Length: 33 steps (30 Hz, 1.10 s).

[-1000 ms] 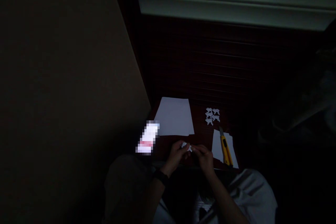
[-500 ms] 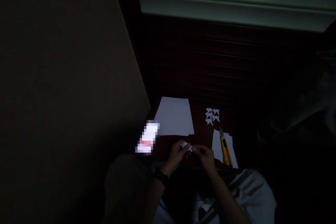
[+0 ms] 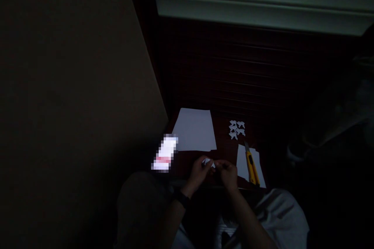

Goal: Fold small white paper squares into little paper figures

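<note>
The scene is very dark. Both my hands meet over the near edge of a small dark table (image 3: 224, 149). My left hand (image 3: 198, 173), with a dark band on the wrist, and my right hand (image 3: 228, 174) are closed, pinching a small folded white paper piece (image 3: 208, 162) between their fingertips. Several finished small folded paper pieces (image 3: 236, 129) lie in a cluster at the far right of the table.
A stack of white paper sheets (image 3: 195, 129) lies at the table's far left. A yellow utility knife (image 3: 251, 165) rests on smaller white sheets (image 3: 258, 165) to the right of my hands. A lit phone screen (image 3: 164, 152) glows at the left edge. A wall rises on the left.
My hands have drawn slightly closer together around the paper piece; nothing else on the table has moved.
</note>
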Each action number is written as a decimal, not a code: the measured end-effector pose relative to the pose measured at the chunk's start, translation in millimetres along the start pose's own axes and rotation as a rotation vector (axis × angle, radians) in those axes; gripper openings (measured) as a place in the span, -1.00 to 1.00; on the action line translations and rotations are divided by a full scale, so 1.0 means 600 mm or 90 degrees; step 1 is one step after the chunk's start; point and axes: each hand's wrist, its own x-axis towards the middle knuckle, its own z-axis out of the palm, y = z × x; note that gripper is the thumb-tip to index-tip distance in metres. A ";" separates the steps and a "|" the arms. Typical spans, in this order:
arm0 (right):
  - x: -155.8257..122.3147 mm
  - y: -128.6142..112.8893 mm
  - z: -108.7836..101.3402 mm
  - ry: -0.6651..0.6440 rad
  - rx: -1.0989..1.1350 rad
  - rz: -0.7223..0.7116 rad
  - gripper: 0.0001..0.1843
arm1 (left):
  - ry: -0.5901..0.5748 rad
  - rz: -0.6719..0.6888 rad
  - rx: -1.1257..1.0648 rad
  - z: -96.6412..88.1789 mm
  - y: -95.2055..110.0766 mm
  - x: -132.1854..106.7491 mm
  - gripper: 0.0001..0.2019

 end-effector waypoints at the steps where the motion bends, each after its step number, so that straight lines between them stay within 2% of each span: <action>1: -0.001 -0.001 0.001 0.012 -0.003 -0.002 -0.73 | 0.006 -0.001 -0.001 0.001 0.001 0.000 -0.74; 5: -0.008 -0.007 0.007 0.042 0.003 -0.001 -0.75 | 0.037 -0.010 -0.014 0.002 0.005 -0.003 -0.73; 12: -0.017 -0.003 0.011 0.073 0.010 -0.012 -0.75 | 0.048 -0.023 -0.019 0.002 0.007 -0.003 -0.73; 21: -0.017 0.014 0.013 0.062 0.039 -0.016 -0.72 | 0.041 -0.047 -0.055 0.002 0.007 -0.006 -0.69; 26: -0.018 0.012 0.010 0.051 0.008 -0.034 -0.75 | 0.047 -0.067 -0.082 0.005 0.009 -0.007 -0.67; 33: -0.023 0.010 0.012 0.080 0.016 -0.052 -0.72 | 0.069 -0.077 -0.120 0.009 0.004 -0.003 -0.66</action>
